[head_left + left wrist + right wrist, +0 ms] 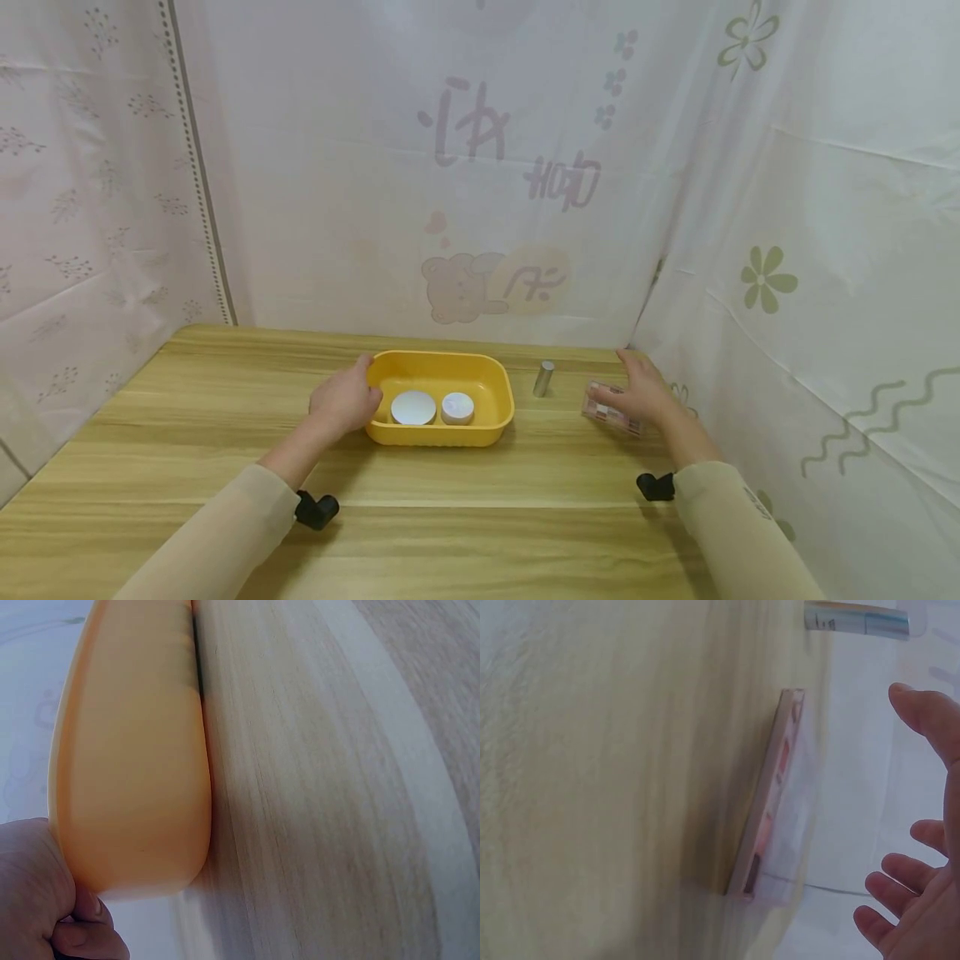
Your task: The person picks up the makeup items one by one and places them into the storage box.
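My left hand [345, 397] grips the left end of a yellow plastic basket [438, 436], thumb at the rim. In the left wrist view, fingers of that hand [82, 930] curl below the basket's rim [64, 772]. Inside lie a wide white round case [413, 407] and a smaller white round jar [457, 408]. My right hand [647, 392] hovers over a flat pink case with coloured squares [611, 408], like a makeup palette. The right wrist view shows this hand [922, 847] with fingers spread, apart from the palette [769, 802].
A small silver tube [543, 378] stands between the basket and the palette. Beneath everything is a wood-grain table [480, 533]. Patterned white curtains [337, 208] hang behind it and along both sides, the right one close to my right arm.
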Available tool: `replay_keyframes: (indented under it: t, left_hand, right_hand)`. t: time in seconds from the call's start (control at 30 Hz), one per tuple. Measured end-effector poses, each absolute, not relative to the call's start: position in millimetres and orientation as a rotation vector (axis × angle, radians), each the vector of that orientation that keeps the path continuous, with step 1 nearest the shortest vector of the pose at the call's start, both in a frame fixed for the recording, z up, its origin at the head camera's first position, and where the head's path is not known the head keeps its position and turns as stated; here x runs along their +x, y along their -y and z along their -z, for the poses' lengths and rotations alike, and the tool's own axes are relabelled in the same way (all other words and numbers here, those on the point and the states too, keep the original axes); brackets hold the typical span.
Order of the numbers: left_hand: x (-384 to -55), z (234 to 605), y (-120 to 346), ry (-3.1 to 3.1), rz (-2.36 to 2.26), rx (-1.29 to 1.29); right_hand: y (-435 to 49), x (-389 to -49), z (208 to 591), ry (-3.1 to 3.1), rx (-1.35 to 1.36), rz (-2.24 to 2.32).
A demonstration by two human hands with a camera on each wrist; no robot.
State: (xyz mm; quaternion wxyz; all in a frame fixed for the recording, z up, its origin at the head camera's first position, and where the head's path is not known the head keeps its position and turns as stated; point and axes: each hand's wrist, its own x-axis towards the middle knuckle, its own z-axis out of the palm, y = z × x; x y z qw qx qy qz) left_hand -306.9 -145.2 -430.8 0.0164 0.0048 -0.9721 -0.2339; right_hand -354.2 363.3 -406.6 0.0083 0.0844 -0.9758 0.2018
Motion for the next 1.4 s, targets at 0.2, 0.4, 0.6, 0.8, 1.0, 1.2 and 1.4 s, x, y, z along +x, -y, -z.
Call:
replay_keyframes:
  t: [0.2, 0.4, 0.6, 0.8, 1.0, 1.2, 1.4]
  left_hand:
    - [-306.9, 431.8, 145.4, 3.024, 0.739, 0.014]
    - [-306.3, 430.3, 145.3, 3.029, 0.747, 0.011]
    - [-306.1, 430.3, 145.5, 3.027, 0.747, -0.004]
    - [-305.6, 430.7, 145.4, 3.028, 0.744, -0.005]
    - [-305.6, 431.0, 145.5, 3.031, 0.747, 0.001]
    - [-305.6, 429.7, 145.8, 3.033, 0.732, 0.009]
    - [-305.1, 427.3, 145.1, 3.039, 0.736, 0.008]
  right_hand:
    - [-369.5, -354.3, 415.9, 3.092, 0.226, -0.564]
    - [-374.4, -351.3, 422.7, 3.136, 0.188, -0.567]
    - [-379.1, -351.3, 429.6, 3.17, 0.17, -0.585]
    - [-381.3, -349.4, 436.0, 3.193, 0.176, -0.583]
    - [-385.7, -351.6, 446.7, 3.187, 0.184, -0.607]
    - [-388.8, -356.7, 448.0, 3.195, 0.155, -0.574]
    - [-389.4, -356.5, 443.2, 3.224, 0.168, -0.545]
